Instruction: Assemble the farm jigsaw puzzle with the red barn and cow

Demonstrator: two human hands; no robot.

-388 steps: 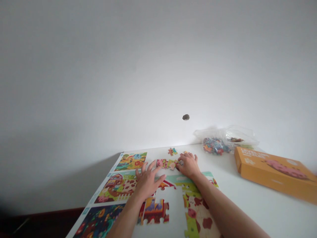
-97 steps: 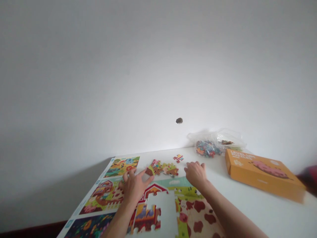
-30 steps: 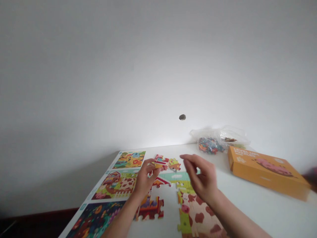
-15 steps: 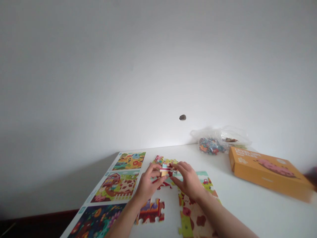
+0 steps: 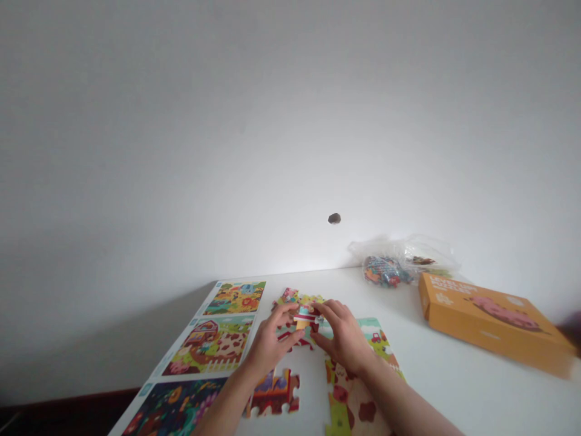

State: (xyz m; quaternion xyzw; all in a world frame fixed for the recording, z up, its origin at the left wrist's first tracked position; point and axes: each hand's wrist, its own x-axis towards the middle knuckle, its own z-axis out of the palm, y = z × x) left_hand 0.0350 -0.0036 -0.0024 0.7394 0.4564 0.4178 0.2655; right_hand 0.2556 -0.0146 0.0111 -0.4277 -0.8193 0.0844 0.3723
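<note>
Thick, matt card is suggested by the printed face of the puzzle piece held in the middle. The same card look is shared by the cow section at near right and the barn section to its left. The picture sheet on the left is seen as smooth printed paper. At far right, the bags are formed of clear, crinkled, glossy plastic. The box is made of smooth orange card with a faint sheen. The tabletop is finished smooth and white; the wall is coated matt.
</note>
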